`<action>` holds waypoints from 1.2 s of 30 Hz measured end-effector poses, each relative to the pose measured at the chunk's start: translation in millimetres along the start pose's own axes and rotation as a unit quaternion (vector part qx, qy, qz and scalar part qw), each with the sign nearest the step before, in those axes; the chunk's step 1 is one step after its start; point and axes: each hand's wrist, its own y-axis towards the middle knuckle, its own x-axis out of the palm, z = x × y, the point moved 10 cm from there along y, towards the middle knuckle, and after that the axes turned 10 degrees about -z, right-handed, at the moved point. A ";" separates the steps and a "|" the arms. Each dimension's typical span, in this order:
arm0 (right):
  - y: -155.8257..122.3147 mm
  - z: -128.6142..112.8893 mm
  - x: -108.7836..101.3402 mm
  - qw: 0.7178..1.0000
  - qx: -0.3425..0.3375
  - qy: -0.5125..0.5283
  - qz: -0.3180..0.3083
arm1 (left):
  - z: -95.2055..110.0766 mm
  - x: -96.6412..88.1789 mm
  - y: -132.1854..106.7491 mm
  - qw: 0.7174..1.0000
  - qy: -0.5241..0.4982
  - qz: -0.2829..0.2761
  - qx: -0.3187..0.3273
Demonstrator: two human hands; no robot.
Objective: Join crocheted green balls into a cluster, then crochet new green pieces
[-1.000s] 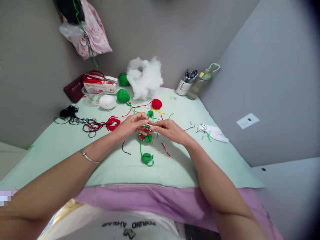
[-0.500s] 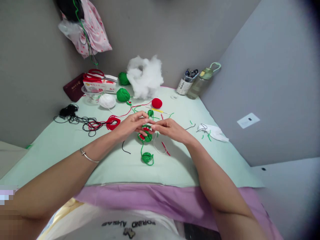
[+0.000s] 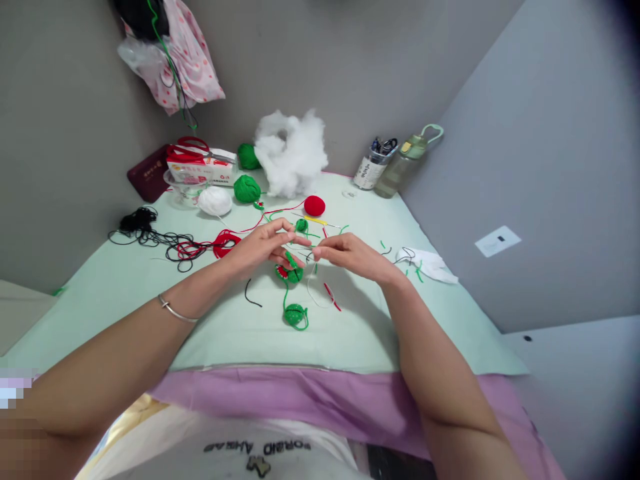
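Note:
My left hand (image 3: 270, 247) is closed, with its thumb and fingers holding a small green crocheted piece (image 3: 291, 260); the index finger points to the right. Just beside it my right hand (image 3: 350, 255) has its thumb and fingertips pinched together; what lies between them is too small to make out. Under the left fingers rests a green and red crocheted piece (image 3: 282, 272), partly covered. Nearer to me lies a round green crocheted ball (image 3: 295, 314) with a dark slit and a yarn tail. A white strand (image 3: 311, 288) loops down below my right hand.
Beyond my hands lie a yellow-handled crochet hook (image 3: 316, 221), a red yarn ball (image 3: 315, 205) and white stuffing (image 3: 291, 153). Tangled black yarn (image 3: 140, 221) is at left, red scissors (image 3: 187, 151) on a box behind. A bottle (image 3: 404, 167) stands back right; a red stick (image 3: 332, 297) lies nearby.
My right hand has moved a little to the right, away from my left hand. The green piece in my left hand now shows upright between the fingers, its red side turned from view.

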 end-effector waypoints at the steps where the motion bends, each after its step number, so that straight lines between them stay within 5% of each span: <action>1: -2.0 6.2 -8.8 0.999 0.017 -0.020 0.019 | 2.0 -2.3 -0.5 1.000 0.004 0.009 0.001; 3: -7.2 24.4 -30.9 0.987 0.089 -0.100 0.086 | 4.6 -7.3 -1.3 1.000 0.010 0.027 0.001; 6: -12.4 42.3 -50.8 0.930 0.196 -0.262 0.168 | 6.0 -13.4 -1.6 0.999 0.016 0.048 -0.001; 11: 12.6 19.7 -10.6 0.932 0.076 -0.330 0.126 | 10.5 -26.5 -2.3 0.994 0.052 0.092 0.017; 17: 30.0 8.3 28.8 0.887 0.073 -0.455 0.040 | 12.0 -51.6 -1.0 0.977 0.132 0.154 0.060; 22: 34.4 2.6 36.7 0.867 0.093 -0.489 0.015 | 26.3 -74.7 -8.5 0.933 0.242 0.236 0.126; 27: 27.5 4.6 20.3 0.897 0.105 -0.422 0.074 | 43.4 -81.1 -20.2 0.881 0.337 0.289 0.166; 30: 18.5 8.7 -2.1 0.935 0.070 -0.308 0.163 | 49.1 -68.2 -20.1 0.878 0.366 0.259 0.169; 32: 14.0 13.7 -13.8 0.953 0.036 -0.220 0.203 | 49.5 -53.2 -16.1 0.901 0.354 0.199 0.150; 34: 11.3 18.6 -21.6 0.963 0.006 -0.146 0.227 | 42.9 -27.8 -9.0 0.933 0.337 0.080 0.101; 36: 10.2 22.5 -25.6 0.967 -0.019 -0.085 0.240 | 29.7 5.0 -8.0 0.930 0.357 -0.071 0.039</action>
